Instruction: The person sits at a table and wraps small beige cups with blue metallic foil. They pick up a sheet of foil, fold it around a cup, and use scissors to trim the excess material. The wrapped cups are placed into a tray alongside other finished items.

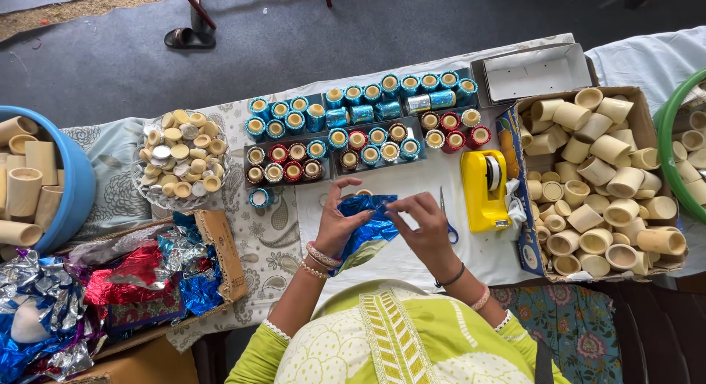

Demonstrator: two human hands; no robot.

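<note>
A crinkly sheet of blue foil is being held over the white cloth, right in the middle of the table and just in front of the person. It's pinched on its left side by the left hand, fingers curled around it, thumb side up. The upper right edge is gripped by the right hand, fingertips closed tight on it. Whatever is wrapped inside the foil can't be made out, since it's covered by the foil and the fingers.

Blue-handled scissors are mostly hidden behind the right hand; only a blade tip and a bit of handle are seen. A yellow tape dispenser is parked just beside them. Trays of foil-wrapped cups in blue, red and silver are lined up beyond the hands. A cardboard box of plain cream cups is set to the right, and a green tub is cut off by the frame edge. On the left, a blue tub and a box of loose foil scraps are only partly shown.
</note>
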